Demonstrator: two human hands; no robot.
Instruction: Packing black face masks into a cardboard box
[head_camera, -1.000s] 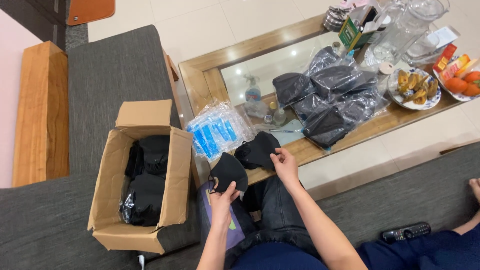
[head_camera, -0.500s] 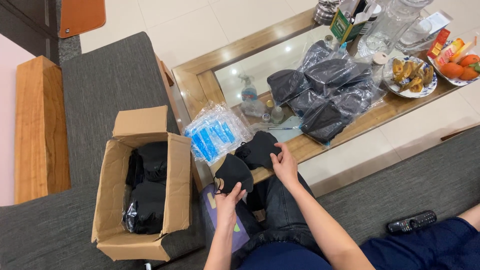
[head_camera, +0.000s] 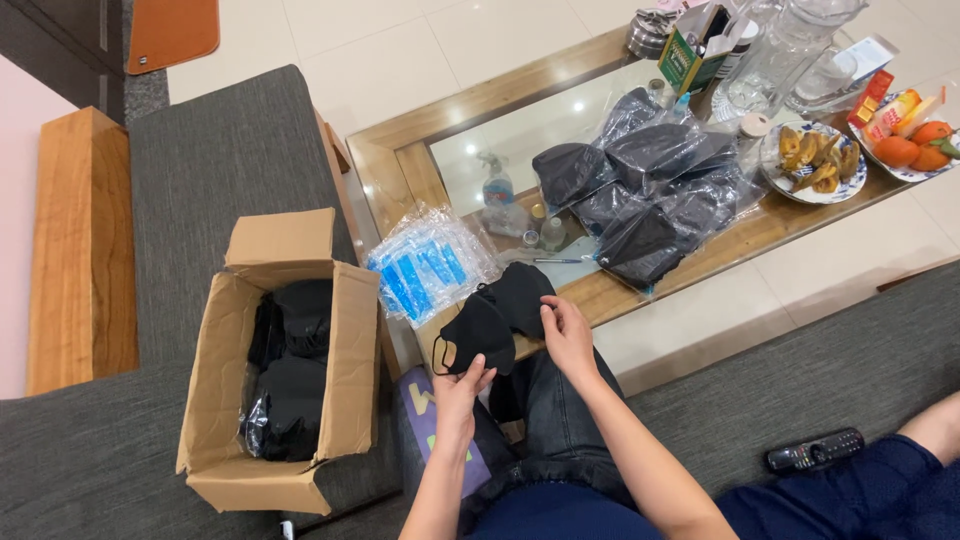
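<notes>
black cloth mask now higher

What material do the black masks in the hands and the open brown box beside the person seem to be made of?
Black face masks: apparently soft matte fabric; they fold and crease limply between the left hand and right hand. Open brown box: plain corrugated cardboard by its look, with dull surface and bent flaps.

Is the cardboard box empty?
No, the cardboard box on the grey sofa is open and holds bundles of black masks wrapped in clear plastic.
</notes>
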